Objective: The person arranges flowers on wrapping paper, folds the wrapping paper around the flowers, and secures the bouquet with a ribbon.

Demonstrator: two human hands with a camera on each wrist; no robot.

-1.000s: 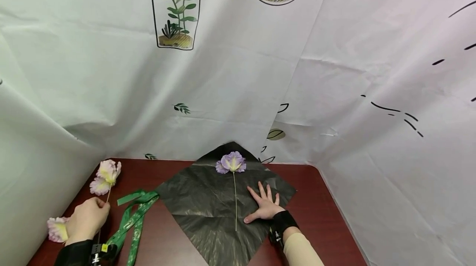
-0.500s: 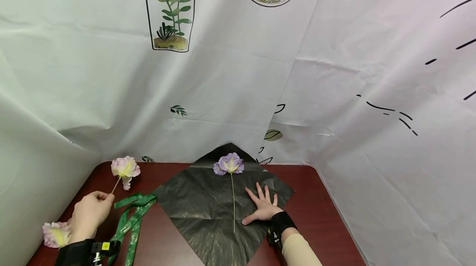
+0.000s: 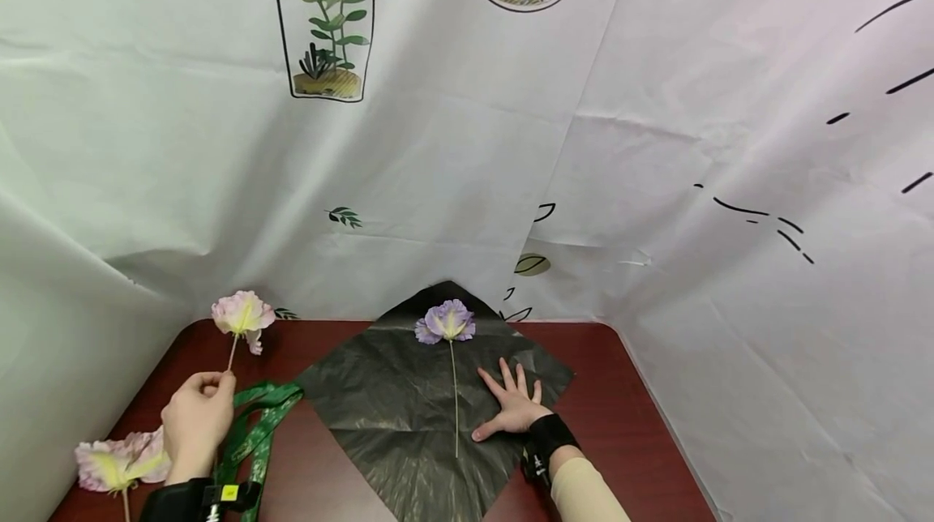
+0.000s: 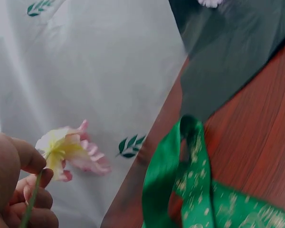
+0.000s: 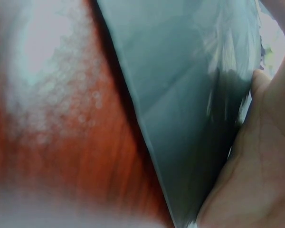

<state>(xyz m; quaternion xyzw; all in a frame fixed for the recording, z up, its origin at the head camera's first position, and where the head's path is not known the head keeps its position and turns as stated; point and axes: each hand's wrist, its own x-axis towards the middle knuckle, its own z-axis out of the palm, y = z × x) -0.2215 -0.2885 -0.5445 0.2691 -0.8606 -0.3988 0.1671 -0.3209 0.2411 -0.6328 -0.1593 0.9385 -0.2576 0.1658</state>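
Note:
Between thumb and fingers my left hand (image 3: 199,418) pinches the thin stem of a pink-and-yellow artificial flower (image 3: 242,314), its bloom raised at the table's far left. The left wrist view shows that green stem (image 4: 32,197) in the fingers and the bloom (image 4: 66,149) beyond them. My right hand (image 3: 514,407) rests with fingers spread on a sheet of black wrapping paper (image 3: 379,392). A purple artificial flower (image 3: 447,321) lies on the paper, stem pointing toward me, left of that hand. In the right wrist view the right hand (image 5: 256,156) is partly seen against the paper.
More pink-and-yellow blooms (image 3: 120,461) lie at the left edge, partly behind my left wrist. A looped green ribbon with a gold pattern (image 3: 255,433) sits between that hand and the paper. A white printed cloth (image 3: 438,141) hangs behind the reddish-brown table (image 3: 613,425).
My left hand has moved right and lifted the pink flower, which swung more upright. The blooms left behind show more. My right hand stays on the paper.

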